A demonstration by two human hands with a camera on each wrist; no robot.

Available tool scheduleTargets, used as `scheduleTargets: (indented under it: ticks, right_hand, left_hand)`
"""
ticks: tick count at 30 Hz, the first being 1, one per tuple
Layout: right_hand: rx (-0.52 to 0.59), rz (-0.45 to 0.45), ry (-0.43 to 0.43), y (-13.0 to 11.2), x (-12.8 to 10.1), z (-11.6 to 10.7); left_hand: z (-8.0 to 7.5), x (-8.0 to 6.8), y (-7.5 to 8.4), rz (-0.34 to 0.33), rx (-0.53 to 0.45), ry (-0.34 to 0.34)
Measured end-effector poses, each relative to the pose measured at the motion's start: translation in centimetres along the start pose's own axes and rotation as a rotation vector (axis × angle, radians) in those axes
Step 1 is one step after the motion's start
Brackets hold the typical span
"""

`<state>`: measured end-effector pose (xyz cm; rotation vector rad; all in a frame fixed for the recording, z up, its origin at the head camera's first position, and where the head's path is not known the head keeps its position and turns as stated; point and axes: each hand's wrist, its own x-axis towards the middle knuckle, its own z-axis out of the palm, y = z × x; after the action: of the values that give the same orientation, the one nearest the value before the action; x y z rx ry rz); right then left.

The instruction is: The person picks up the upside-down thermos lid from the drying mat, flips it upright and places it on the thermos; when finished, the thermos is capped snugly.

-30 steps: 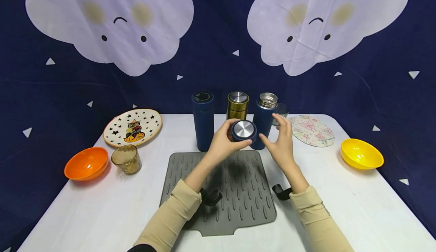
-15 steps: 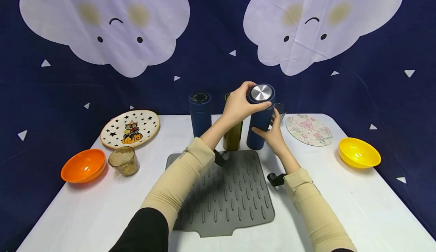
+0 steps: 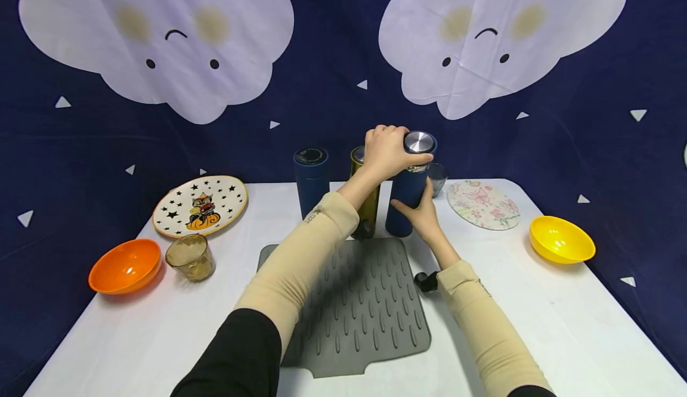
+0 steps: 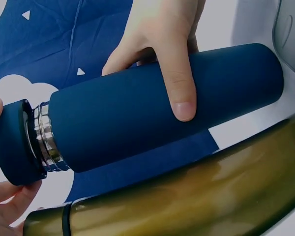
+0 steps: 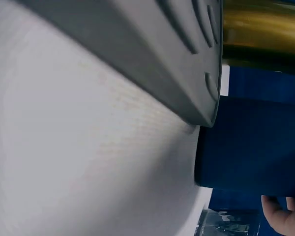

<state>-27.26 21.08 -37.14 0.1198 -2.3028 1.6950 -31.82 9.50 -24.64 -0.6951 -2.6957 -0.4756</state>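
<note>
Left hand [image 3: 387,149]: my fingers curl around the lid [image 3: 419,142] atop the flask.
Right hand [image 3: 421,213]: I grip the blue flask [image 3: 406,197].
Flask: upright on the tabletop [image 3: 537,301], beside a gold flask [image 3: 370,206].

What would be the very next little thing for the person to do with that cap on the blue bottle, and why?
Probably turn the cap further down with the left hand. In the left wrist view a band of bare steel thread shows between the cap and the navy bottle, so it is not seated yet. The right hand grips the bottle's body, steadying it upright on the table.
</note>
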Motion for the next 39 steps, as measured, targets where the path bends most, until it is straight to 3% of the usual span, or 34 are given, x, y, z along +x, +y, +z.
scheduleTargets:
  ticks: [10,18,24,31,39]
  right_hand:
    - [0.013,-0.011,-0.008,0.1,0.1,0.2]
    - [0.009,0.013,-0.038,0.6,0.5,0.1]
    - [-0.038,-0.031,-0.026,3.0,1.6,0.2]
    - [-0.055,-0.056,-0.010,3.6,1.7,0.0]
    - [-0.066,-0.035,-0.018,3.3,1.5,-0.2]
  left_hand:
    - [0.4,0.3,0.1,-0.066,0.085,-0.055]
    - [0.1,0.4,-0.2,0.015,0.044,-0.127]
    - [-0.2,0.6,-0.3,0.053,0.084,-0.190]
    - [-0.1,1.0,0.0,0.059,0.136,-0.199]
    - [-0.3,1.2,-0.3,0.108,0.043,-0.244]
